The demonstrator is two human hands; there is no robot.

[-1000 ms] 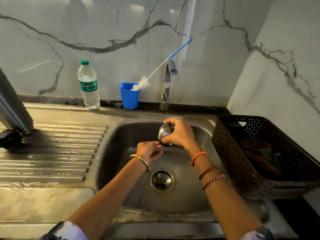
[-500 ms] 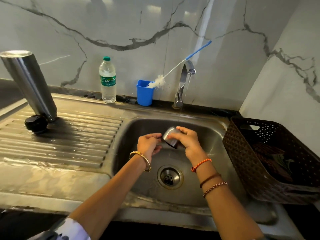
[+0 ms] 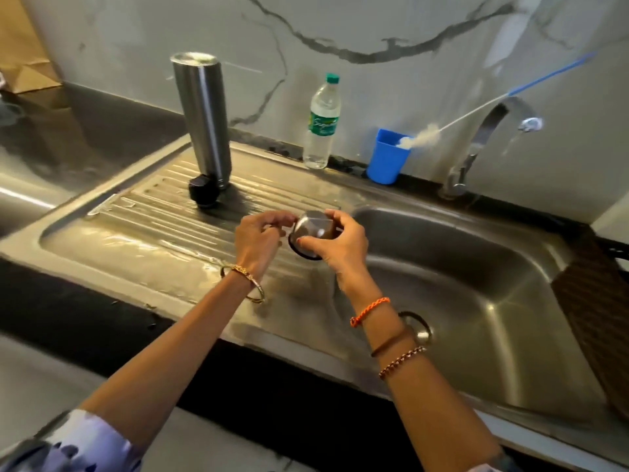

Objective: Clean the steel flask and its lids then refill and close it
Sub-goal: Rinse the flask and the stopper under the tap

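Setting: marble-veined wall (image 3: pixel 391 25) behind a steel sink unit set into a dark worktop (image 3: pixel 85 321).
Left hand (image 3: pixel 258 240): over the ribbed draining board (image 3: pixel 143 229), fingers curled, fingertips touching the rim of the steel cap (image 3: pixel 311 231).
Right hand (image 3: pixel 337 243): grips the steel cap from the right, thumb and fingers wrapped round it, holding it tilted above the edge between draining board and sink basin (image 3: pixel 476 284).
Steel cap: held off the surface between both hands, dark rim turned down and toward the camera.
Black inner lid (image 3: pixel 203 194): sits on the draining board, just in front of the flask's foot.
Steel flask (image 3: pixel 202 120): stands inverted on the draining board, apart from the hands.
Water bottle (image 3: pixel 321 126): upright on the back ledge, green cap on.
Blue cup (image 3: pixel 388 156): on the ledge right of the bottle, with a bottle brush (image 3: pixel 476 112) leaning out of it toward the tap (image 3: pixel 490 131).
Basket (image 3: pixel 595 301): dark, woven, at the sink's right edge.
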